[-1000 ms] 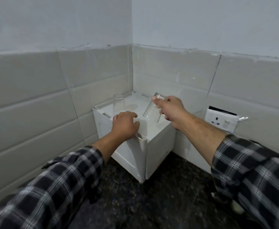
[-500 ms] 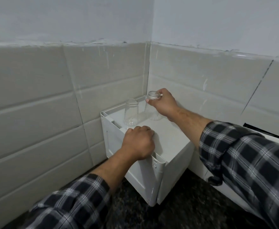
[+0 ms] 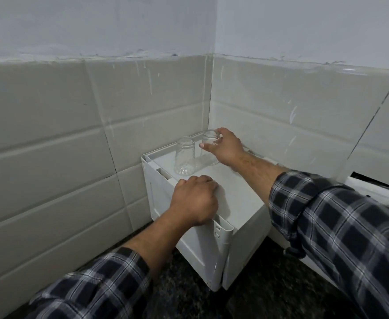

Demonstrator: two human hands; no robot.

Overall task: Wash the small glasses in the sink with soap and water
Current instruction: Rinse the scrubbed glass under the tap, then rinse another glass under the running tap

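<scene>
- Gripping the base end of one small glass (image 3: 209, 137), the right hand (image 3: 227, 150) has its thumb and fingers wrapped round it from the 3 o'clock side.
- The left hand (image 3: 194, 200) is well apart from the right, fingers curled over the near edge of the white box (image 3: 242, 199) as if steadying it.
- The held glass stands mouth down with its long axis upright on the far corner of the box top, at about 1 o'clock from the left hand.
- A second glass (image 3: 184, 160) stands just beside it at 9 o'clock, also inverted and touched by neither hand. I judge the right hand nearer to both.
- Both glasses look empty; what the box holds is hidden.
- The box sits on a dark tabletop (image 3: 189, 295) in the corner of a tiled wall (image 3: 50, 139).
- No sink, soap or water is in view, so this looks like setting washed glasses to drain.
</scene>
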